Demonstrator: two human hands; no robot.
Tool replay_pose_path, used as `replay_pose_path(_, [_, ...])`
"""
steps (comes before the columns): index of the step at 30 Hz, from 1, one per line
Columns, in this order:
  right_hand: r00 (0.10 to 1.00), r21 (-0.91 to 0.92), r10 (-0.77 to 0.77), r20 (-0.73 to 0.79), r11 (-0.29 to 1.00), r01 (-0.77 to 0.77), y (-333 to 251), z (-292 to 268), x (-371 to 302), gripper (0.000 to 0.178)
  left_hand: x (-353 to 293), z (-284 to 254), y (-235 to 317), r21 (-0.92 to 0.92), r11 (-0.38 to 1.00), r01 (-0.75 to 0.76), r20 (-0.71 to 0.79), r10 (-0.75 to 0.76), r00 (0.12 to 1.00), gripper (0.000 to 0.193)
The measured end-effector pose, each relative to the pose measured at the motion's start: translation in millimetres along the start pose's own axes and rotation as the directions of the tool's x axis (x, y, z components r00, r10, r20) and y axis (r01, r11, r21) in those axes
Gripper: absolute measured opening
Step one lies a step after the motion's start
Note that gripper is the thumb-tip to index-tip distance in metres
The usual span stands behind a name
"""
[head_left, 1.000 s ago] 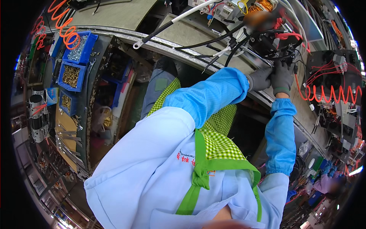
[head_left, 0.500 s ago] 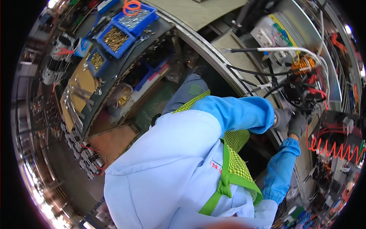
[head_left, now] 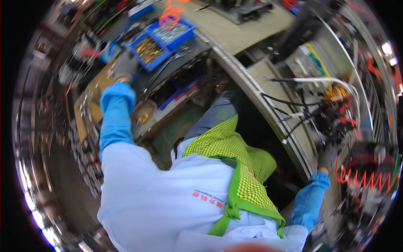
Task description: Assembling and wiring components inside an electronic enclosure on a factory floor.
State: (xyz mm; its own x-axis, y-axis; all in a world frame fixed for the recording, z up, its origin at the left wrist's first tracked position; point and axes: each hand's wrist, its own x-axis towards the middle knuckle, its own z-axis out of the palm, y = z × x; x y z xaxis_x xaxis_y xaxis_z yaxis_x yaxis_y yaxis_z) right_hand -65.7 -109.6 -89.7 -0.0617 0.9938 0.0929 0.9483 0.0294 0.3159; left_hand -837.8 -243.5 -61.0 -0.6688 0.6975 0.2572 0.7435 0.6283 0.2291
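My left hand (head_left: 124, 67), in a grey glove, reaches over the dark side bench. It covers the spot of a small blue bin and sits beside a blue bin (head_left: 161, 63) of brass-coloured fasteners. Motion smears its fingers. Adjoining that bin is another blue bin (head_left: 185, 39) with silver fasteners. Far to the right, my gloved right hand (head_left: 327, 156) is at the lower side of a dark bundle of wires and parts (head_left: 327, 119), its fingers mostly hidden. Above the bundle are a copper-wound coil (head_left: 335, 94) and a thick white cable (head_left: 321, 80).
A metal enclosure panel (head_left: 362, 80) stands behind the wiring. A red coiled hose (head_left: 367, 180) hangs at the right, an orange one (head_left: 170, 19) over the bins. A rail edge (head_left: 239, 67) runs between the benches. Loose metal parts (head_left: 84, 111) lie at the left.
My left hand has left the wiring at the right and swung across to the bins at the left. My right hand has stayed by the wiring. The view has shifted slightly.
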Motion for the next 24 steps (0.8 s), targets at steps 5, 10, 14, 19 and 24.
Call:
replay_pose_path(5, [1.0,0.215,0.004,0.011,0.977,-0.006,-1.6,2.6,3.8,0.04,19.0,38.0,-67.7,0.348,0.938,0.007,0.389,-0.151,0.909,0.052])
replay_pose_path(10, [0.98,0.172,0.182,0.079,0.966,-0.193,-5.5,22.4,9.3,0.03,52.9,46.3,-72.9,0.389,0.918,-0.079,0.489,-0.134,0.862,0.045])
replay_pose_path(14, [0.957,0.24,0.044,-0.287,0.97,0.027,1.3,-16.2,-6.4,0.028,49.3,44.2,-102.6,0.239,0.967,-0.093,0.504,-0.042,0.863,0.039])
replay_pose_path(19, [0.843,0.586,0.458,-0.282,0.778,-0.227,73.7,38.2,-11.2,0.024,46.8,42.3,-83.5,0.188,0.98,-0.068,0.442,-0.022,0.897,0.029])
replay_pose_path(24, [0.881,0.496,0.352,-0.316,0.853,-0.163,99.0,98.7,55.4,0.032,67.9,49.0,-173.3,0.131,0.983,0.126,0.258,-0.157,0.953,0.024])
